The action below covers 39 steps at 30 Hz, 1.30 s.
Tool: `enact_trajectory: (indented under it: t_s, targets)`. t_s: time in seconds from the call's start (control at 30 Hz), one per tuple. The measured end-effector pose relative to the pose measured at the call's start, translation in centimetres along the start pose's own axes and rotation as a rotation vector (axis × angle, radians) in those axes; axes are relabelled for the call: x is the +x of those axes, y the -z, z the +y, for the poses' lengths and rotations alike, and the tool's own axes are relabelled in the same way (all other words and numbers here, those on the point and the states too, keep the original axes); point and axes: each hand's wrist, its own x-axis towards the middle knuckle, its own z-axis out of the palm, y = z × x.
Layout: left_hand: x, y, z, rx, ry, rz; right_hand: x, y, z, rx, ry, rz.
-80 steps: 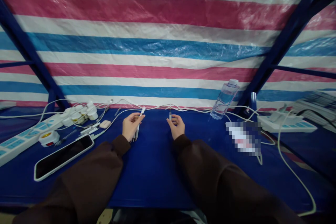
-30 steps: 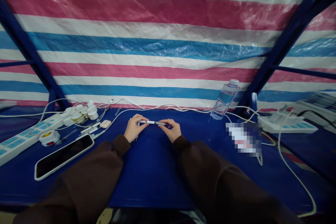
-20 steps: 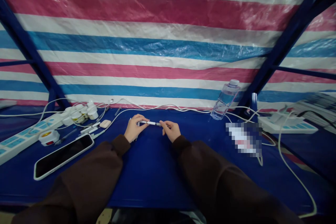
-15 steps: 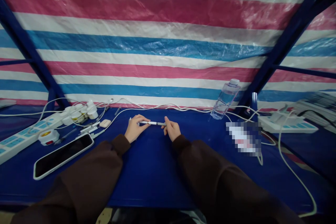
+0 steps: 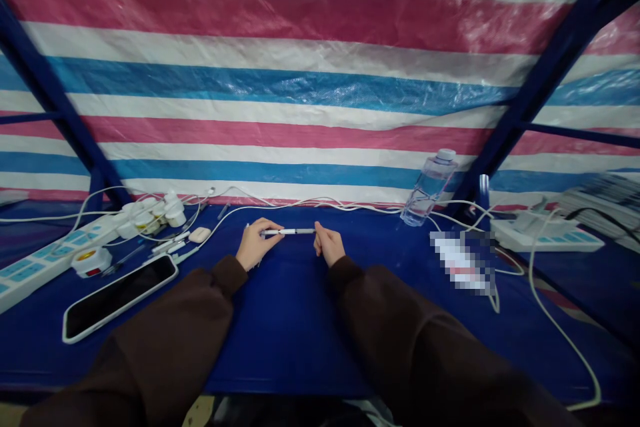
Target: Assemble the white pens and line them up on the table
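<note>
A slim white-and-grey pen (image 5: 293, 231) lies nearly level between my two hands, above the dark blue tabletop (image 5: 287, 327). My left hand (image 5: 255, 245) pinches its left end between thumb and fingers. At the other end, my right hand (image 5: 330, 245) has its thumb and curled fingers closed on the grey tip. The fingertips cover both ends of the pen, so their exact shape is hidden.
To the left lie a phone (image 5: 120, 298), a white earphone case (image 5: 199, 235) and a power strip (image 5: 55, 253) with several plugs. A clear water bottle (image 5: 427, 190) leans at the back right, near another power strip (image 5: 550, 238). White cables run along the striped sheet (image 5: 300, 133).
The right hand's fingers have shifted slightly on the pen's right end, and the pen has tilted to nearly level. My left hand keeps its pinch with little movement.
</note>
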Motion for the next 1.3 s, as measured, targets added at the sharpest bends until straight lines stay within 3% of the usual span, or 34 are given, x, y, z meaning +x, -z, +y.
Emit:
enact_trajectory:
  t_s: [0.1, 0.23, 0.5, 0.73, 1.03, 1.2, 1.3]
  targets:
    - [-0.02, -0.01, 0.04, -0.010, -0.001, -0.004, -0.08, -0.04, -0.06, -0.066, -0.008, 0.051]
    - [-0.06, -0.06, -0.09, -0.015, -0.003, -0.013, -0.05, -0.14, -0.25, 0.014, -0.077, 0.085]
    - [0.00, 0.02, 0.01, -0.016, -0.005, -0.008, 0.07, -0.13, 0.29, -0.021, -0.018, 0.013]
    - [-0.01, -0.03, 0.18, -0.012, -0.010, -0.014, -0.06, -0.02, 0.47, -0.133, -0.018, 0.104]
    - [-0.02, -0.04, 0.09, -0.014, 0.004, -0.011, -0.13, -0.23, -0.05, 0.014, -0.010, -0.002]
    - [-0.04, -0.07, 0.00, -0.019, -0.009, -0.006, -0.21, -0.18, -0.04, -0.102, -0.038, 0.044]
    - [-0.06, -0.09, -0.06, -0.021, -0.006, -0.011, -0.27, -0.21, -0.18, -0.046, -0.012, 0.040]
